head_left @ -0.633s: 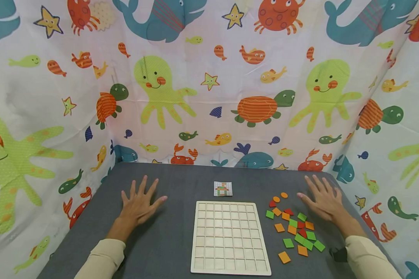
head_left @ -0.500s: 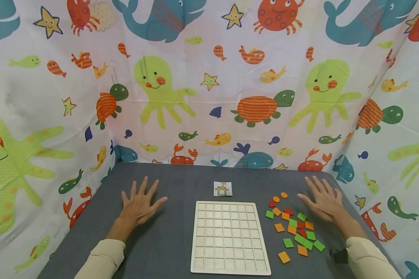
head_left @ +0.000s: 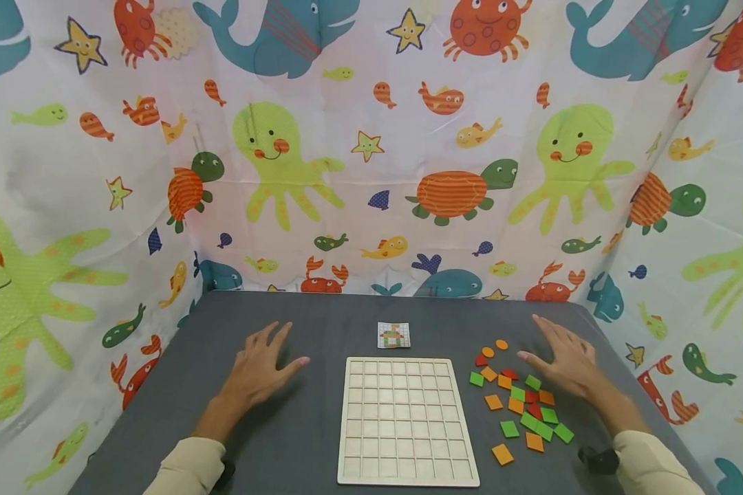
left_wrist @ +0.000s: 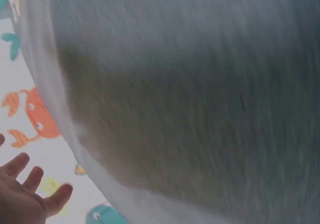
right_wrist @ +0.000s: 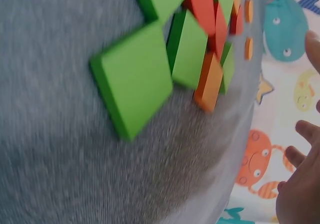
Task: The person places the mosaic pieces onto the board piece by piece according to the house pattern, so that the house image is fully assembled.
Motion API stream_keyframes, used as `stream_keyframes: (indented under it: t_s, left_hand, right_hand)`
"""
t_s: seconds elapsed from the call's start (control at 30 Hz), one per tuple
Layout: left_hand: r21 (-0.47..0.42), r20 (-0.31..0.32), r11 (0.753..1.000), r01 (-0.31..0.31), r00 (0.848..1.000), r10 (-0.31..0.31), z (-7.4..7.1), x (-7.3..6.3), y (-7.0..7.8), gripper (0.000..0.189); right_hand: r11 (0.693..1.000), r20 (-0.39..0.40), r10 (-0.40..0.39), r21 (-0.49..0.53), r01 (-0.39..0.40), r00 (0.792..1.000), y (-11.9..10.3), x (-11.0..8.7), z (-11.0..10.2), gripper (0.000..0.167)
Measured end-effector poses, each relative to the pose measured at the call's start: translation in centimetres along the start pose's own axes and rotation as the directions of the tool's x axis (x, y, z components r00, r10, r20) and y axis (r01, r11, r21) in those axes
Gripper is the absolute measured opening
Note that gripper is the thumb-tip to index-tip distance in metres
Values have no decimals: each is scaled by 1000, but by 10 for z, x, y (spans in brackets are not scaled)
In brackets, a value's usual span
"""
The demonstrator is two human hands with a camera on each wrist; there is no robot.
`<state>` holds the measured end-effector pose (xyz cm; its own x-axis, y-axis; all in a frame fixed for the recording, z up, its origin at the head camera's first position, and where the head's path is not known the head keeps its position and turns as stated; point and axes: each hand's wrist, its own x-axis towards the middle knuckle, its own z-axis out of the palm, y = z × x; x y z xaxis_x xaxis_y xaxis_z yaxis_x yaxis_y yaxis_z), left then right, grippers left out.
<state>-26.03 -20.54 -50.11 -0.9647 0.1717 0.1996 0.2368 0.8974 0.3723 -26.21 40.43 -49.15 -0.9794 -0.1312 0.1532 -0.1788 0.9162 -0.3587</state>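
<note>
My left hand (head_left: 256, 368) is over the grey table, left of a pale wooden grid board (head_left: 402, 419), with fingers loosely spread and nothing in them. My right hand (head_left: 566, 357) hovers at the right, beside a scatter of flat coloured pieces, and it too holds nothing. Among these are green squares (head_left: 509, 429), orange squares (head_left: 503, 454), red pieces (head_left: 510, 375) and two orange discs (head_left: 501, 344). In the right wrist view a green square (right_wrist: 132, 78) lies closest to the camera. The board's cells hold no pieces.
A small printed card (head_left: 393, 335) with a coloured grid picture lies behind the board. Cloth (head_left: 378, 172) printed with sea animals rises along the back and both sides of the table (head_left: 309, 447).
Both hands have lifted from lying flat with spread fingers. The left hand has shifted right and its fingers have drawn closer together; the right hand's fingers have closed up too. The pieces stay put.
</note>
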Motion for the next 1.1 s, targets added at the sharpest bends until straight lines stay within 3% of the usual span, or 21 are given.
stream_keyframes:
  t_s: [0.2, 0.43, 0.7, 0.9, 1.1]
  left_hand:
    - [-193, 62, 981, 18, 998, -7, 4, -9, 25, 90]
    - [-391, 105, 917, 77, 994, -39, 9, -19, 51, 83]
    - [-455, 125, 888, 64, 992, -8, 16, -39, 69, 78]
    - [-512, 157, 857, 56, 987, 29, 21, -51, 77, 74]
    - [-555, 205, 828, 78, 978, 45, 28, -60, 86, 71]
  right_hand:
    - [999, -2, -47, 10, 47, 999, -19, -1, 6, 97]
    - [993, 13, -95, 65, 94, 995, -44, -2, 16, 90]
    - [976, 52, -150, 166, 139, 987, -69, -4, 26, 76]
    - [967, 125, -153, 222, 123, 980, -74, -1, 36, 65]
    - [969, 167, -170, 208, 134, 971, -72, 3, 45, 62]
